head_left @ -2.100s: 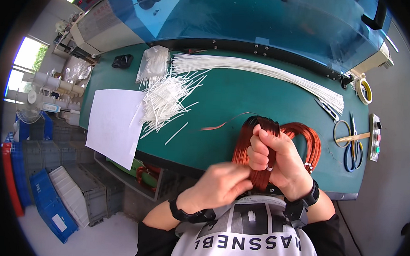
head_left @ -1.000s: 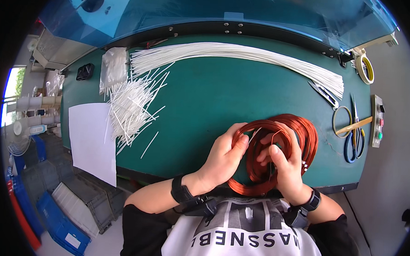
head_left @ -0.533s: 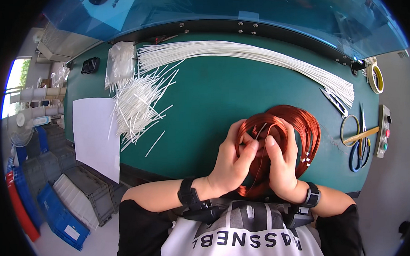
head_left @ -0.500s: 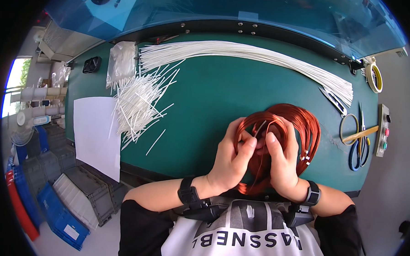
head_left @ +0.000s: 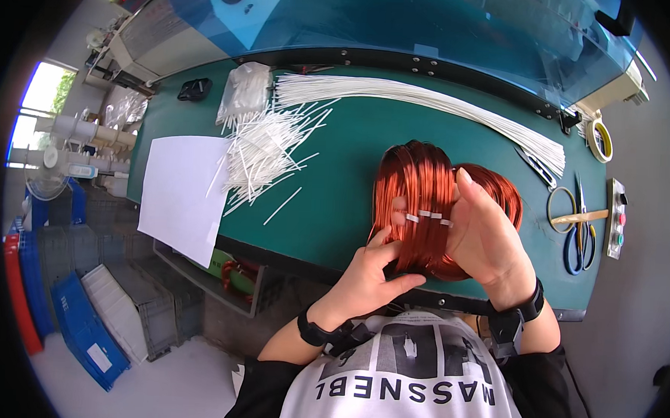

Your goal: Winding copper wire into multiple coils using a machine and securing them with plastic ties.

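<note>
Reddish copper wire coils [head_left: 419, 175] stand bunched at the near edge of the green table, several loops side by side. Small white sleeves [head_left: 430, 214] sit in a row across the front strands. My left hand [head_left: 373, 278] is at the lower left of the bundle, its fingers partly behind the strands and its thumb stretched across the lower end. My right hand [head_left: 491, 238] cups the bundle from the right, thumb pointing up and palm partly showing; its other fingers are hidden behind the wire.
Short white tubes [head_left: 266, 150] lie heaped beside a white sheet [head_left: 182, 195] and a clear plastic bag [head_left: 244, 93]. Long white tubes [head_left: 429, 101] stretch along the back. At right are a cutter [head_left: 537, 167], scissors [head_left: 579, 242], a tape roll [head_left: 600, 140] and a button box [head_left: 616, 219].
The copper coils have been turned, so the row of white sleeves now faces me between my hands. My left hand has moved lower, and the right has shifted outward. The view has tilted slightly.
</note>
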